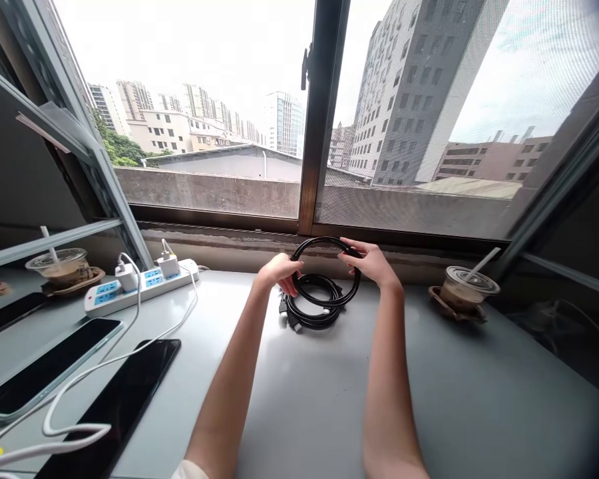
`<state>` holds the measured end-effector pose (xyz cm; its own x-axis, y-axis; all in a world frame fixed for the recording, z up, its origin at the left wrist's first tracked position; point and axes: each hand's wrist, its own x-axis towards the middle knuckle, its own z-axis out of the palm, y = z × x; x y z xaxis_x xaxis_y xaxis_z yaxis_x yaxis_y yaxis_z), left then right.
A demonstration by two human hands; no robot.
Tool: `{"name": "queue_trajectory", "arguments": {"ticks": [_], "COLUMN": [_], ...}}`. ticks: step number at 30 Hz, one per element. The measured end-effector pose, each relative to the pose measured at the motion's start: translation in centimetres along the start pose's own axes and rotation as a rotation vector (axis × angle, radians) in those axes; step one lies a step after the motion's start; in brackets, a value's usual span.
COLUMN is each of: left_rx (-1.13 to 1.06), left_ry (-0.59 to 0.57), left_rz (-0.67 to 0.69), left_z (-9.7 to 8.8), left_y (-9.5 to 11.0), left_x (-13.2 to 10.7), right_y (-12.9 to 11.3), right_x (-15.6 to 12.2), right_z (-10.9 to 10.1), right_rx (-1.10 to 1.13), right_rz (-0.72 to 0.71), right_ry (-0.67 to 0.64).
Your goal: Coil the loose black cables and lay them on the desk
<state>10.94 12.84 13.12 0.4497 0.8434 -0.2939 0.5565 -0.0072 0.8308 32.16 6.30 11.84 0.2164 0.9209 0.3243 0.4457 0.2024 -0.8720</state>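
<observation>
- Black cable loop (357,285) sits btwn L hand (280,269) and R hand (373,263), both gripping!
- L fingers hold its left side, R its upper right.
- 2nd coil (319,322) lies on table (309,406), partly hidden behind it.
- Pwr strip (152,287) far L.

Left fingers (288,264) and right fingers (355,245) hold a black cable loop (324,241) above a second coil (315,323).
</observation>
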Motion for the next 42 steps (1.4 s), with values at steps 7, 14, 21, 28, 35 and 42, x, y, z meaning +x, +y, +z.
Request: {"name": "queue_trajectory", "arguments": {"ticks": [7,14,21,28,35,42], "left_rx": [0.149,0.285,0.373,0.333,0.323,0.298], "left_ry": [-0.045,0.072,0.246,0.397,0.562,0.541], "left_rz": [-0.228,-0.253,-0.170,0.099,0.142,0.073], "left_z": [1.2,1.6,1.5,1.6,1.9,2.0], "left_y": [-3.4,-4.3,-6.9,-11.7,-13.4,-14.0], "left_x": [3.2,4.2,3.9,2.9,1.9,2.3], "right_y": [5.9,9.1,10.2,10.6,12.7,14.2], "right_x": [1.1,1.8,1.4,0.6,-1.9,-5.4], "right_z": [2.4,4.3,4.7,5.2,4.6,2.0], "right_rx": [-0.056,-0.021,0.051,0.100,0.117,0.194], "right_rz": [0.301,0.330,0.345,0.307,0.302,0.297], "right_ry": [-0.238,-0.227,-0.176,-0.083,0.191,0.226]}}
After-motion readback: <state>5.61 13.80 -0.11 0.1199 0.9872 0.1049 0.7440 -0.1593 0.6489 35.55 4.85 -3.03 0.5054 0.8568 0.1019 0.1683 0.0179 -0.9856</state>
